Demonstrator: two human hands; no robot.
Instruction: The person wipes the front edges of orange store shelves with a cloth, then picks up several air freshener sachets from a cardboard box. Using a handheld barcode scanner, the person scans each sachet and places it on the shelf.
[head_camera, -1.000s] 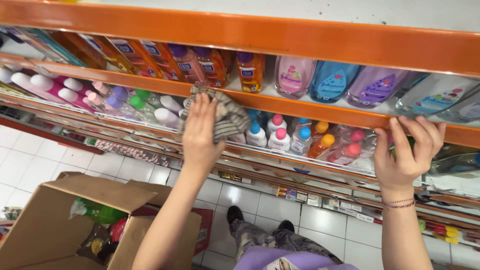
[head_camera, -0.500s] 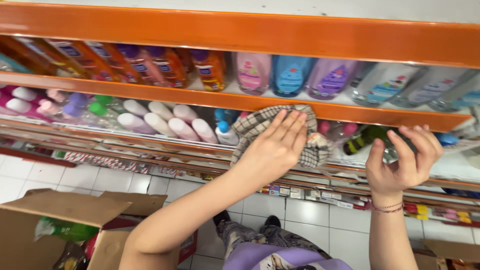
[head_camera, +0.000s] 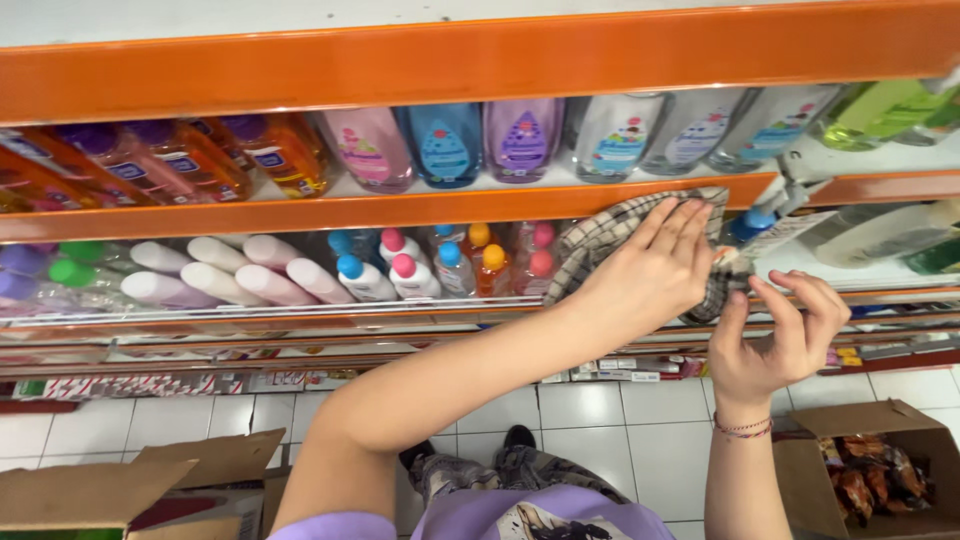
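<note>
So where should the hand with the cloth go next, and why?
Probably a bit further right along the shelf edge. The left hand presses the checked cloth flat there, while the right hand pinches its corner; the orange strip beyond looks unwiped.

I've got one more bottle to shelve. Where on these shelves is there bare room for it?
Bare shelf shows on the middle shelf, right of the checked cloth under the left hand, before the clear bottles. The right hand hangs just below it. Left of the cloth, small capped bottles crowd it; the upper shelf is full.
</note>
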